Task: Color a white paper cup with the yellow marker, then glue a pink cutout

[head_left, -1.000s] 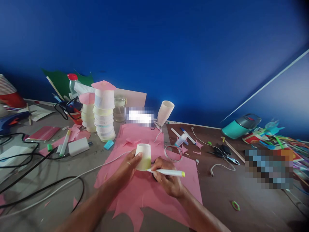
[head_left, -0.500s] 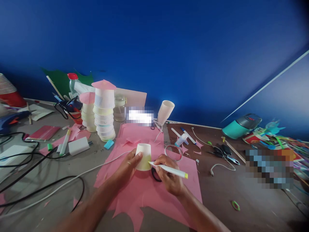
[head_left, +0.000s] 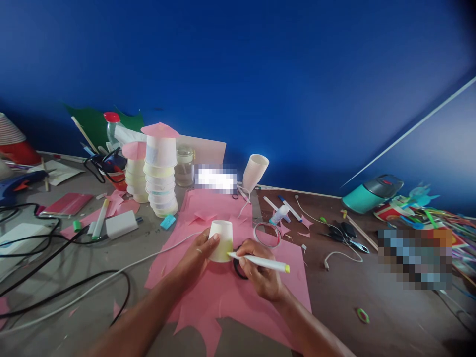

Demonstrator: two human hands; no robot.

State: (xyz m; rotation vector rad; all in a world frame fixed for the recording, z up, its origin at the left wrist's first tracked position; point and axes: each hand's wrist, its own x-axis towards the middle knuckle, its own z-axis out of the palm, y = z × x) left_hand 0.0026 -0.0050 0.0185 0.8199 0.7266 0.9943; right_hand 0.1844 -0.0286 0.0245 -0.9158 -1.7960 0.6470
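Observation:
A white paper cup [head_left: 220, 242], tinted yellow on its right side, is gripped at its left side by my left hand [head_left: 204, 250], thumb across the front. My right hand [head_left: 260, 270] is closed round a white marker [head_left: 266, 263] with a yellow end. Its tip touches the lower right of the cup's wall. Beneath both hands lies pink paper [head_left: 208, 297] with jagged cut edges. Black scissor handles [head_left: 240, 269] show partly between the cup and my right hand.
Stacked cups [head_left: 160, 181] with a pink paper cone top stand at the back left. A leaning cup stack [head_left: 255, 171] is behind the paper. A white cable [head_left: 122, 270] crosses the left side. Further right are a car key [head_left: 348, 230] and a teal flask [head_left: 364, 199].
The marker tip has shifted slightly down and left along the cup's wall. My left hand and the cup have hardly moved.

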